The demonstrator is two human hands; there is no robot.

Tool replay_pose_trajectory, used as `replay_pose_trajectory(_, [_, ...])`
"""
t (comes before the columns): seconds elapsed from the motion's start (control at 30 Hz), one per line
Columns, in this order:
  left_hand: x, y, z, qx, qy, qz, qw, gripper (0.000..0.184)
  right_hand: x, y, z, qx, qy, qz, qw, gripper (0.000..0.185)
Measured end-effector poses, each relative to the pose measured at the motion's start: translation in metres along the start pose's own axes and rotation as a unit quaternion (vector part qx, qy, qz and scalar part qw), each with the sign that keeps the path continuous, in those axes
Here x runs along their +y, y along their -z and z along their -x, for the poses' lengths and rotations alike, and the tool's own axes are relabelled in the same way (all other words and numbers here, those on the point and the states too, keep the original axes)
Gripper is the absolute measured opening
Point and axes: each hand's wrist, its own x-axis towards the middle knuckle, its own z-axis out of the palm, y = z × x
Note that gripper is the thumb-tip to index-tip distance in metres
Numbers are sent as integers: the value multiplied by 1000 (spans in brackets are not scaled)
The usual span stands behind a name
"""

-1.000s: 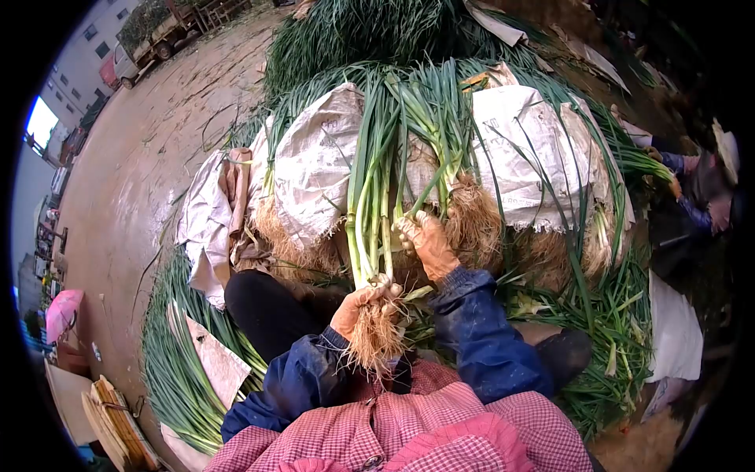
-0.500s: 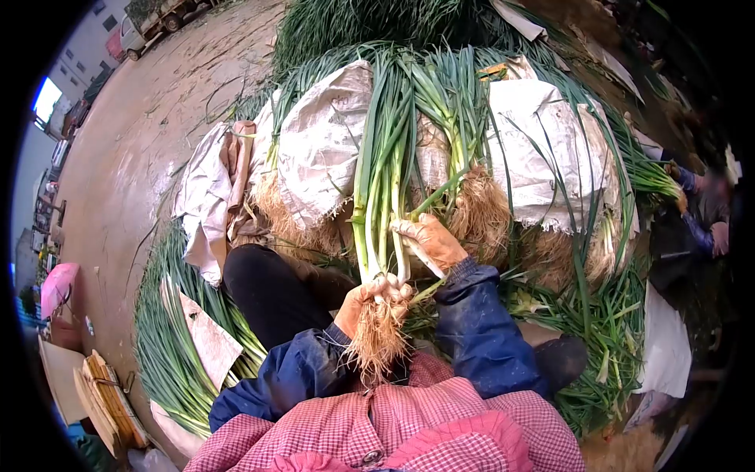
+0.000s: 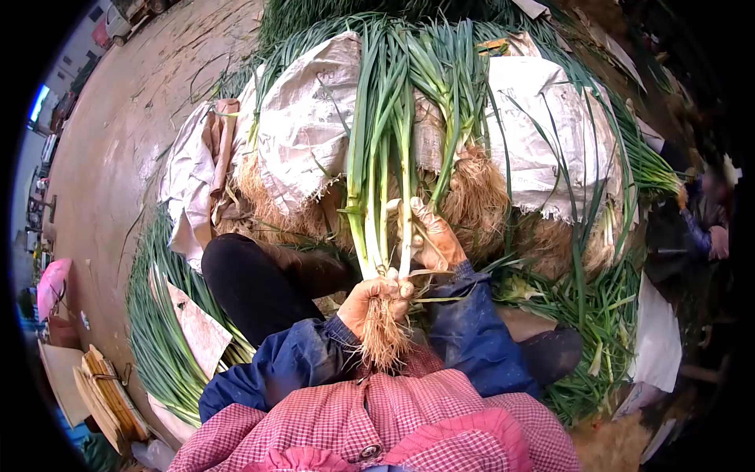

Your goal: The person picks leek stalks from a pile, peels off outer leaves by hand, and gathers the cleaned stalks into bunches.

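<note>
Now my right hand has come up close to the outside stalk of the green onions, with its fingers bent on both sides of it. Half a second ago a fat white piece stuck out below that hand, and a green leaf leaned away from it. Now I see just thin pale strips down there, and the leaf stands up straighter. I think that means this one stalk is the one getting worked on. I can't tell how tight my right hand pinches, or if it has the stalk or only a loose bit.

My left hand is wrapped all round the white bottoms of the bunch, in front of my tummy. It did not let go.

The stalks are long, smooth and round, white low down and dark green up high, where the leaves go flat and floppy. The roots hang under my left hand like messy, thin, brown hair. Past my hands, the white sacks look crinkly, with raggedy edges. My apron has little pink checks.
</note>
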Motion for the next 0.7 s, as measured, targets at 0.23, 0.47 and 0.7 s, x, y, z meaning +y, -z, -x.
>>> replay_pose_trajectory(0.23, [-5, 0, -6, -97, -55, 25, 993, 22, 26, 2, 35, 46, 30, -53, 997, 33])
replay_pose_trajectory(0.47, [-1, -3, -7, -57, -107, -28, 992, 14, 23, 26, 61, -35, 178, 40, 983, 19])
replay_pose_trajectory(0.7, [-2, 0, -7, 49, -118, -33, 991, 22, 10, 37, 33, 130, 104, 262, 950, 28])
